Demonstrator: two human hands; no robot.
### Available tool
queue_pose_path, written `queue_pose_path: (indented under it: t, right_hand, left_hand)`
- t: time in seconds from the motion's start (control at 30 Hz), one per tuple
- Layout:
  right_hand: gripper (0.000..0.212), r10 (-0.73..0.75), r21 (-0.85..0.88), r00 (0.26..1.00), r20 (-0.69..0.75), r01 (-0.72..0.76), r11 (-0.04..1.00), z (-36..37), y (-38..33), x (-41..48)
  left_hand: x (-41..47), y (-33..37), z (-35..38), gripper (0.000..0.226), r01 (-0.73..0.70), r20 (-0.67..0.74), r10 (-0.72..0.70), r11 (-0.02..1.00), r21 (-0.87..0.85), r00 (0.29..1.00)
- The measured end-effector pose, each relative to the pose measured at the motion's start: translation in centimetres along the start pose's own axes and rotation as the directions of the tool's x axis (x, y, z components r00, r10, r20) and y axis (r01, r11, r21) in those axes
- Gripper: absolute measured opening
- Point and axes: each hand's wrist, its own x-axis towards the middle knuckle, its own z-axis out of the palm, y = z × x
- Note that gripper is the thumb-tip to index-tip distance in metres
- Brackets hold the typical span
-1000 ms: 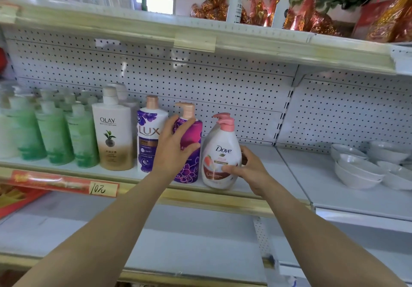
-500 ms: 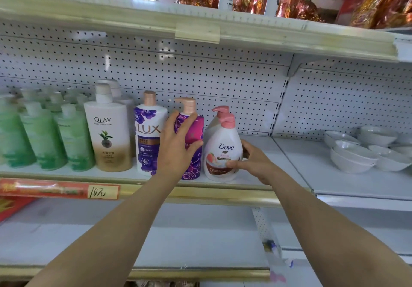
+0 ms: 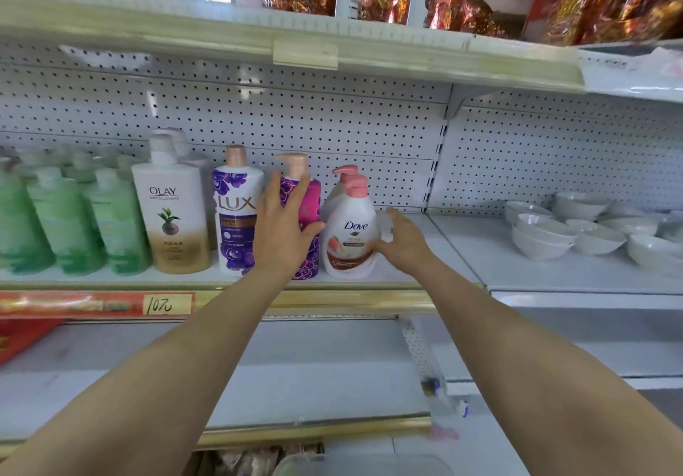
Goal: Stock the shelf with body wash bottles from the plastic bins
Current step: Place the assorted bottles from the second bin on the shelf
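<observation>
Where the Dove bottle [image 3: 351, 233] stands upright near the front edge of the shelf [image 3: 443, 253], the right hand [image 3: 403, 242] is just beside its right flank. Its fingers [image 3: 397, 218] are loosely straight and hold nothing; blur hides whether they touch the bottle. A 2nd pink pump shows behind it. Just left, the left hand [image 3: 284, 231] is spread flat before the magenta bottle [image 3: 312, 198], fingers straight, gripping nothing. Further left stand the LUX bottle [image 3: 236, 213], the Olay bottle [image 3: 170, 213] and green bottles [image 3: 66, 224]. White bowls [image 3: 547, 231] sit well apart on the right.
</observation>
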Motion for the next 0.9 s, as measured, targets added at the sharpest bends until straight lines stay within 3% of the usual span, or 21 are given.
queue_pose_path:
  t: [0.23,0.37,0.63,0.8,0.9]
  right_hand:
    - [0.072,-0.208,-0.216,0.976,-0.071,0.188,0.958,-6.3,-1.5,-2.1]
    - [0.068,-0.272,-0.234,0.961,-0.056,0.252,0.939,-9.1,-0.8,-4.9]
    - [0.068,-0.226,-0.212,0.973,0.041,0.229,0.95,-12.5,4.3,-11.8]
    - [0.068,-0.174,-0.181,0.976,0.133,0.196,0.964,-11.1,9.4,-15.0]
    - [0.066,-0.115,-0.173,0.974,0.196,0.149,0.973,-8.7,12.5,-16.7]
  left_hand:
    - [-1.9,5.1,-2.1,0.077,0.076,0.004,-0.076,0.996,0.048,0.997]
    - [-4.0,8.8,-2.1,0.065,0.126,-0.029,-0.123,0.988,0.086,0.992]
    - [-11.6,14.1,0.9,0.059,0.246,0.01,-0.248,0.966,0.08,0.969]
    - [-17.3,14.7,3.9,0.065,0.284,0.046,-0.289,0.955,0.091,0.956]
    - [-21.4,13.9,6.3,0.067,0.328,0.142,-0.34,0.939,0.099,0.93]
